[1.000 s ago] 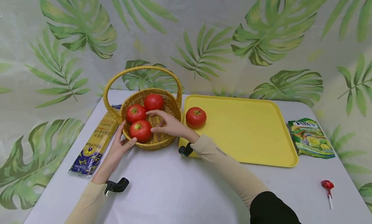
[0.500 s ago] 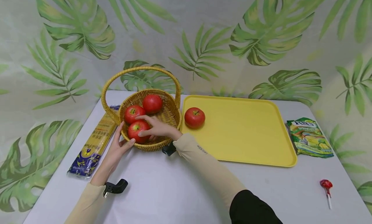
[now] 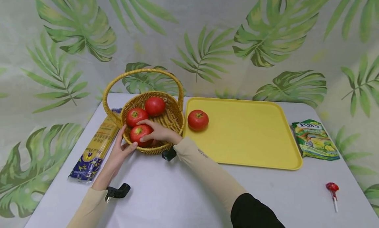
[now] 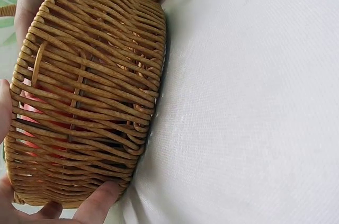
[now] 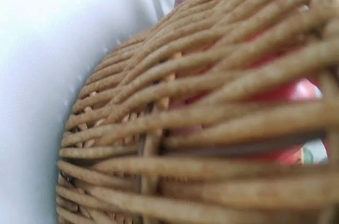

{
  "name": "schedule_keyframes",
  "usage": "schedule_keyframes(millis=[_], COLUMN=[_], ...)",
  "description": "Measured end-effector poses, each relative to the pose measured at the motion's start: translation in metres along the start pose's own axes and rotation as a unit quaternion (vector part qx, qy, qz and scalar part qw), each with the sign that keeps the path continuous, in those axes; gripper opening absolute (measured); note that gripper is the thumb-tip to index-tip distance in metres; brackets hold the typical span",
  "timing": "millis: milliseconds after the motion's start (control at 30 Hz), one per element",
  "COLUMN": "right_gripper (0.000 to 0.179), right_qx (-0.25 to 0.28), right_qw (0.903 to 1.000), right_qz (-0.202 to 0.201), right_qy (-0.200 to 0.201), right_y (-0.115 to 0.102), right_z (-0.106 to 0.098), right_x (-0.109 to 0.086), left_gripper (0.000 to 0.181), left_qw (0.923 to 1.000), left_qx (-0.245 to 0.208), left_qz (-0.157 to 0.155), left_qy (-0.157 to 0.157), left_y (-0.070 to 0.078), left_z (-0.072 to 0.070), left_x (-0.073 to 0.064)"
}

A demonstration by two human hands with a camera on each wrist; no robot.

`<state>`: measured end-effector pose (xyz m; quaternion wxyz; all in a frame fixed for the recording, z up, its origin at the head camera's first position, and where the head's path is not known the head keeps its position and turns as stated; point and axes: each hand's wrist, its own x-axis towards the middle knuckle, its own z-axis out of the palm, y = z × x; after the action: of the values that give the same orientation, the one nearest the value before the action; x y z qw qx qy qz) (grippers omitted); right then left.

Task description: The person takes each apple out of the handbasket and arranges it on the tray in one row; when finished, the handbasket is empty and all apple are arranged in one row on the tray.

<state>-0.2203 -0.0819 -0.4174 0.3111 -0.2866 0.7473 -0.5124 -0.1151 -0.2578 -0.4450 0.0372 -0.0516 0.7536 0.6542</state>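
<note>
In the head view, the left hand (image 3: 120,150) grips the front left side of the wicker basket (image 3: 151,151), thumb at the rim and the other fingers along the outer wall, most likely to steady it so that it does not slide or tip during work inside. The right hand (image 3: 158,132) reaches in over the near right side and grasps the front apple (image 3: 138,135) from above, thumb on one side and a finger on the other, probably because the rim and its neighbours leave little room lower down. This apple lies in the basket's front left part, just beside the left apple (image 3: 137,116); the rear apple (image 3: 155,106) sits behind them. Another, the tray apple (image 3: 198,119), rests on the left end of the yellow tray (image 3: 242,132), which stands close beside the basket, within easy reach. The left wrist view shows fingertips (image 4: 100,203) pressed against the weave, bracing it from outside, with red showing through the gaps. In the right wrist view, the blurred basket wall fills most of the frame, red behind it; the right hand's grasp cannot be told from there.
</note>
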Motion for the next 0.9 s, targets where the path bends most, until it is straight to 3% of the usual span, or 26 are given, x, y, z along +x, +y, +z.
schedule_keyframes(millis=[233,400,600,900], right_gripper=[0.058,0.059,0.059,0.057], right_qx=[0.022,0.05,0.072,0.044], right_qw=[0.9995,0.9983,0.9963,0.9955], right_qz=[-0.018,-0.02,-0.034,-0.054], right_qy=[0.016,0.024,0.03,0.065], right_y=[0.001,-0.003,-0.007,-0.01], right_z=[-0.021,-0.048,-0.076,-0.111], right_x=[-0.011,-0.029,-0.053,-0.091], left_gripper=[0.083,0.084,0.082,0.082], left_qw=[1.0,0.9998,0.9999,1.0], left_qx=[0.002,0.001,0.001,0.0], left_qz=[0.009,0.021,0.009,0.001], left_qy=[-0.004,-0.001,-0.004,-0.006], left_y=[-0.002,-0.001,-0.003,-0.003], left_z=[0.001,0.001,-0.002,-0.002], left_x=[0.0,-0.002,0.001,0.002])
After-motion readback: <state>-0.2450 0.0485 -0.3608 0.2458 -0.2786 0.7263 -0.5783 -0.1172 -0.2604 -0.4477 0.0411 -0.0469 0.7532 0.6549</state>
